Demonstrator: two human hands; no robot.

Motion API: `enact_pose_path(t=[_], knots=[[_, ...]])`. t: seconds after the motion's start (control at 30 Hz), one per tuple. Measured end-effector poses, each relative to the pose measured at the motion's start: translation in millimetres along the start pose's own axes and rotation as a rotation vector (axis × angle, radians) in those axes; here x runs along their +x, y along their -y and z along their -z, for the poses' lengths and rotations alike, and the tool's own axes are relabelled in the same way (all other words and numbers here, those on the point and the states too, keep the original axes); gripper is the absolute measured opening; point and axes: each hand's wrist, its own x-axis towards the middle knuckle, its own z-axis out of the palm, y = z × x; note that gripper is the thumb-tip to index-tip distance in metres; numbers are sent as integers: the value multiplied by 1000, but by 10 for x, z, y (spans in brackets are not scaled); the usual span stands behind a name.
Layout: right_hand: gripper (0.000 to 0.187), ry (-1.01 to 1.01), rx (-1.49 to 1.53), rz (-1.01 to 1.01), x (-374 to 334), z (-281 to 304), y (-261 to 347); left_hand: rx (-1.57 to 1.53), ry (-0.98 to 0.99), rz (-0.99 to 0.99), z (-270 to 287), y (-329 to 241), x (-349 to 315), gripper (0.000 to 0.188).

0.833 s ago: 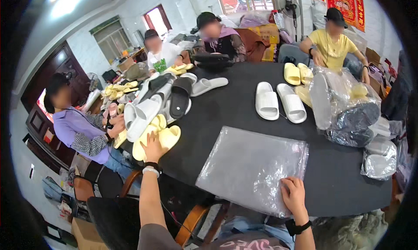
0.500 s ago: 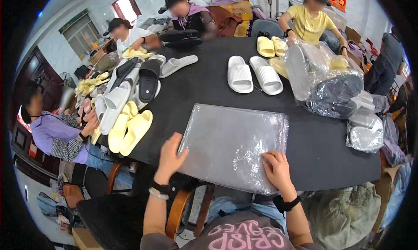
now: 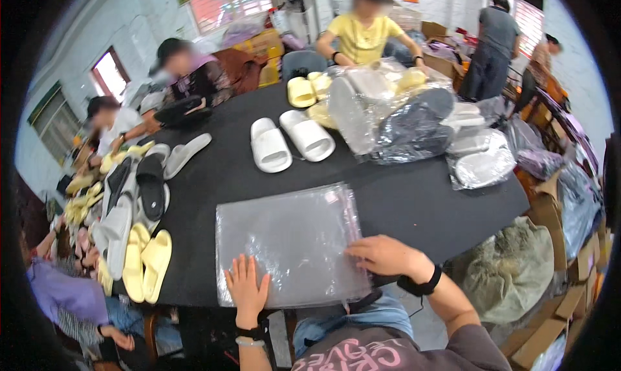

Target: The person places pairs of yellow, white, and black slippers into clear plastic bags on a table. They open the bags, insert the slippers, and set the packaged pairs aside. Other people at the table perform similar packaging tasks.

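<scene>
A clear plastic bag (image 3: 288,241) lies flat on the near edge of the round black table (image 3: 414,196), glossy and crinkled, catching pale glints of light, its near edge hanging just over the rim. The left hand (image 3: 247,287) rests on its lower left part with fingers spread and palm down, open and pressing rather than gripping. The right hand (image 3: 383,254) lies on the bag's right edge, fingers stretched leftward along the film; it looks flat and open too, with a dark band at the wrist.

Beyond the bag, mid-table, sits a pair of white slides (image 3: 290,141), thick, smooth and rounded like moulded foam, side by side and touching no packaging. To the left, near the table's rim, a pair of yellow slides (image 3: 146,262) lies beside a loose row of grey, white and black ones (image 3: 132,196). At the far right a heap of filled plastic bags (image 3: 401,115) holds slides in yellow, white and dark grey, the film wrinkled and shiny over them. Other people sit around the far side. A bulging greyish sack (image 3: 511,271) slumps by the table's right side.
</scene>
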Motion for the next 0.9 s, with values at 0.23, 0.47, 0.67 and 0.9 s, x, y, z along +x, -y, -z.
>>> enact_pose_path(t=[0.23, 0.47, 0.67, 0.9], knots=[[39, -332, -402, 142, 55, 1200, 271, 32, 96, 22, 7, -25, 56, 68], [16, -554, 116, 780, -136, 1457, 1649, 50, 139, 41, -39, 30, 63, 71], [20, -1079, 41, 859, -231, 1323, 1834, 80, 161, 35, -74, 24, 87, 70], [19, -850, -241, 127, -907, 1715, 1253, 51, 216, 48, -68, -54, 146, 71]])
